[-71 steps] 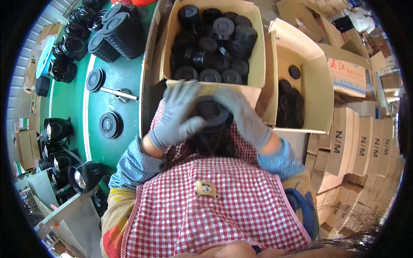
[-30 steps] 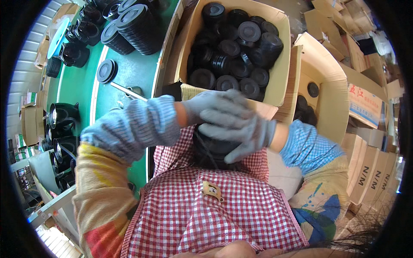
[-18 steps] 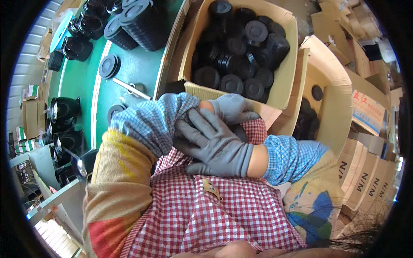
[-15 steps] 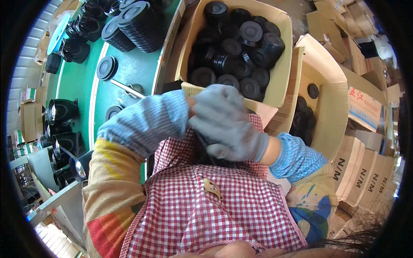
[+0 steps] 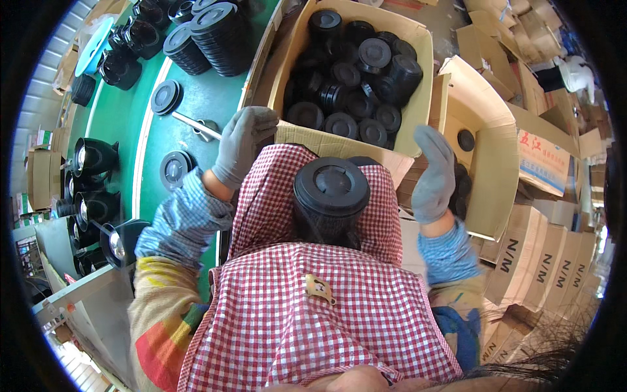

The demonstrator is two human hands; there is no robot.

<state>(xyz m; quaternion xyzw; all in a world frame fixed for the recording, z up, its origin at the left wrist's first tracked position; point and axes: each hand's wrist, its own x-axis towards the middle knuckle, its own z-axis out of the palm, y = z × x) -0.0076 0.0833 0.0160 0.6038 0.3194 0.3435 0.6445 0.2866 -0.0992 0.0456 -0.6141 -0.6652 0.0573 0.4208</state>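
Note:
A black, round, lidded canister-like thing (image 5: 331,186) stands between my thighs on the red checked apron (image 5: 313,326). Its ridged top faces up; its lower part is hidden against the apron. To its left, my left hand (image 5: 243,147) in a grey glove is raised near the table edge, fingers stretched out and holding nothing. On the other side, my right hand (image 5: 434,175), also gloved, is held upright with extended fingers and nothing in it. Neither hand touches the black thing.
Ahead is a cardboard box (image 5: 423,72) full of black round lids. Right of it, another carton (image 5: 499,157) holds several more. The green table (image 5: 124,150) at left carries stacked black discs (image 5: 222,39), a metal rod (image 5: 196,125) and black pots (image 5: 95,157). Flattened cartons (image 5: 532,261) stand at right.
My hands were together over the lap, covering the black thing. They have since parted, the left hand going left and the right hand going right, and the round top now shows.

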